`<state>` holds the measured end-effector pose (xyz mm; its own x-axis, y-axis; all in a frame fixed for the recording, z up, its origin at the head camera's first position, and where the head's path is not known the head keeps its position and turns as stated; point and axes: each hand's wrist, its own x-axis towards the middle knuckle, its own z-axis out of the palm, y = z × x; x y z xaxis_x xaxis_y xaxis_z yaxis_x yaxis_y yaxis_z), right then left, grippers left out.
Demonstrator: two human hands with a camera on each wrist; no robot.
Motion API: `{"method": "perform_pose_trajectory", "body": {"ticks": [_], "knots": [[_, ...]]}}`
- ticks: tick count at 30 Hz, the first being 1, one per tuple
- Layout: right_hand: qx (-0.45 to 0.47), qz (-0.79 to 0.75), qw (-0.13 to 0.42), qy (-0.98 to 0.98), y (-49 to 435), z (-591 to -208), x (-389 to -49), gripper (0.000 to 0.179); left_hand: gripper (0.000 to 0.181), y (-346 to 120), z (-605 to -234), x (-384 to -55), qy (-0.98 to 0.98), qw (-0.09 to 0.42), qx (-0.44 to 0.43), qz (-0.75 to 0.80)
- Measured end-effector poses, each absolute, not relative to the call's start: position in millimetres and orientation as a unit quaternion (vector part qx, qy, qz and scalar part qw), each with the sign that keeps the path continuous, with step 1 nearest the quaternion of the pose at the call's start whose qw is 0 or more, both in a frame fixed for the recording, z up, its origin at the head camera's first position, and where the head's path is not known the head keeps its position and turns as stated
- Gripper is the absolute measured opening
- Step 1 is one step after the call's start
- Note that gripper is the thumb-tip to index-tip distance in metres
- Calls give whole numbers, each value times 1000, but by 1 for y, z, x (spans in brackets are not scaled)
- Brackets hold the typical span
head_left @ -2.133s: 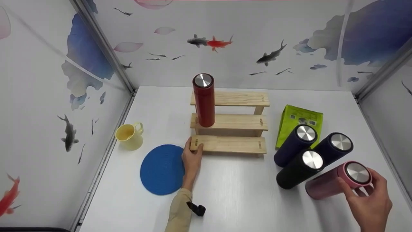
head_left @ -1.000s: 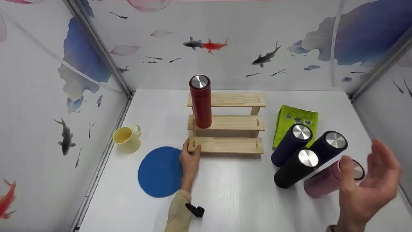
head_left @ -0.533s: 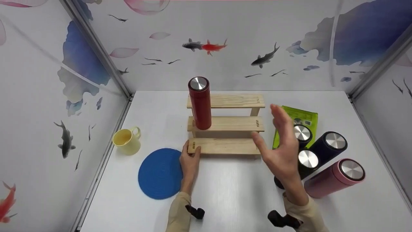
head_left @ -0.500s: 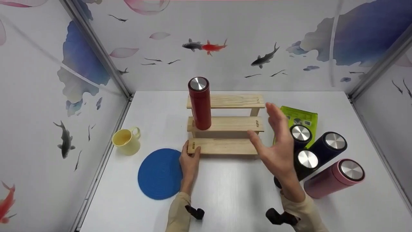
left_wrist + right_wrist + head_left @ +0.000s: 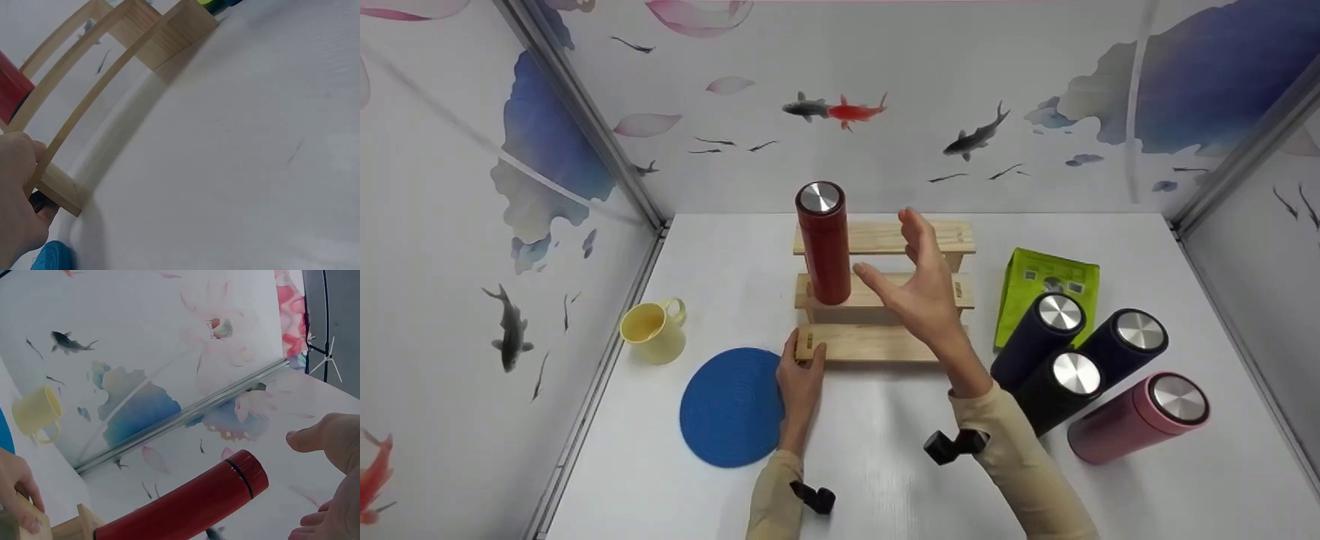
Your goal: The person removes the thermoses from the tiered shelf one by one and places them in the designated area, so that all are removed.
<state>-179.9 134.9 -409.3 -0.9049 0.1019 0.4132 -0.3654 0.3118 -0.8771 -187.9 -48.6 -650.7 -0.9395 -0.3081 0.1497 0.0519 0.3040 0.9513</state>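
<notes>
A red thermos (image 5: 825, 247) with a steel-topped lid stands upright at the left end of the middle tier of a three-tier wooden rack (image 5: 870, 343). My left hand (image 5: 800, 379) grips the left end of the lowest tier; the left wrist view shows the thumb and fingers around that board (image 5: 90, 112). My right hand (image 5: 922, 292) hovers over the rack just right of the red thermos, thumb and fingers spread apart, holding nothing. In the right wrist view the thumb (image 5: 309, 436) is apart from the thermos lid (image 5: 247, 473).
To the right stand a pink thermos (image 5: 1132, 420), a black thermos (image 5: 1054, 390) and two dark blue thermoses (image 5: 1039, 330), (image 5: 1125, 341), with a green pouch (image 5: 1046, 274) behind. A yellow mug (image 5: 660, 337) and a round blue mat (image 5: 731, 409) lie left. Printed walls enclose the table.
My right hand has let go of the pink thermos and moved left across the table to beside the red thermos. My left hand has stayed on the rack.
</notes>
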Motion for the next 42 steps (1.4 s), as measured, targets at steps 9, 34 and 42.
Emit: {"method": "perform_pose_trajectory", "body": {"ticks": [9,34,42], "knots": [[92,608,113,-780,112,-413,-215,99,58,-48,-651,-190,-788,159,73,-590],[64,604,87,-790,86,-409,-252,77,60,-43,-648,-188,-777,129,88,-609],[63,597,92,-795,87,-413,-252,72,60,-47,-651,-189,-775,131,94,-612]]}}
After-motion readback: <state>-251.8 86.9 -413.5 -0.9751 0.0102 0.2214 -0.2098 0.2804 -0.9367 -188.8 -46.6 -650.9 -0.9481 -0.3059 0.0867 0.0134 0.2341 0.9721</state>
